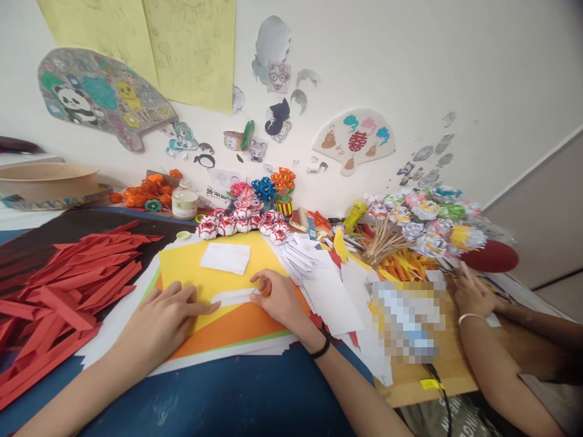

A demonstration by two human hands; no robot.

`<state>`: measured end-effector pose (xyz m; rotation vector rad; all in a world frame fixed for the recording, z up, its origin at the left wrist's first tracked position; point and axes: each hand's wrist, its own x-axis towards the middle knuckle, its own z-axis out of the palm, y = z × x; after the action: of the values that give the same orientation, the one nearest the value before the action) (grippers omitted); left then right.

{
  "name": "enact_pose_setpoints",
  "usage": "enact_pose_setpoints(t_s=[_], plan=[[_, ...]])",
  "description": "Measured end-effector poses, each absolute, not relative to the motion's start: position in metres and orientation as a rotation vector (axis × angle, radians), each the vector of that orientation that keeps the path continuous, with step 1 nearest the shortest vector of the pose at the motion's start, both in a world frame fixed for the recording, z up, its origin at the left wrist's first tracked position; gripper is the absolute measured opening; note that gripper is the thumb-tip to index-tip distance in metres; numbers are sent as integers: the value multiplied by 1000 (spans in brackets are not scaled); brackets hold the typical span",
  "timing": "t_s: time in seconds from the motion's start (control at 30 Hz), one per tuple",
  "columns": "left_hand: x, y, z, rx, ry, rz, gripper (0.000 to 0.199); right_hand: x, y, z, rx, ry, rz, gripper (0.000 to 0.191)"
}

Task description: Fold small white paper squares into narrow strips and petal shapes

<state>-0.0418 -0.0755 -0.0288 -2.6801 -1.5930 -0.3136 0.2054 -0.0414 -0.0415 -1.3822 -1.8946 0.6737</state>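
A narrow folded white paper strip (234, 296) lies on yellow paper (182, 261), with an orange sheet (232, 332) beneath. My left hand (170, 312) rests palm down, fingers spread, its index fingertip on the strip's left end. Thumb and index finger of my right hand (276, 295) pinch the strip's right end; a dark band circles that wrist. Just behind the strip is a flat white paper piece (225, 258). To the right sit a pile of folded white strips (300, 258) and larger white sheets (334, 297).
Folded red strips (77, 279) are heaped at the left. Paper flowers (243, 221), a glue bottle (184, 201) and a yellow tube (355, 215) line the back. At right, another person's hands (473, 294) work beside a flower bunch (423, 218).
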Motion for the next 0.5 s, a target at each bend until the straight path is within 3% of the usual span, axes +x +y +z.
enact_pose_setpoints(t_s=[0.27,0.5], plan=[[-20,-52,-7,-2627,-1624,-513,29,204,-43,-41,-1353,-1894,629,22],[-1,-37,-20,-2788,-1674,-526,25,204,-45,-40,-1330,-1925,590,19]])
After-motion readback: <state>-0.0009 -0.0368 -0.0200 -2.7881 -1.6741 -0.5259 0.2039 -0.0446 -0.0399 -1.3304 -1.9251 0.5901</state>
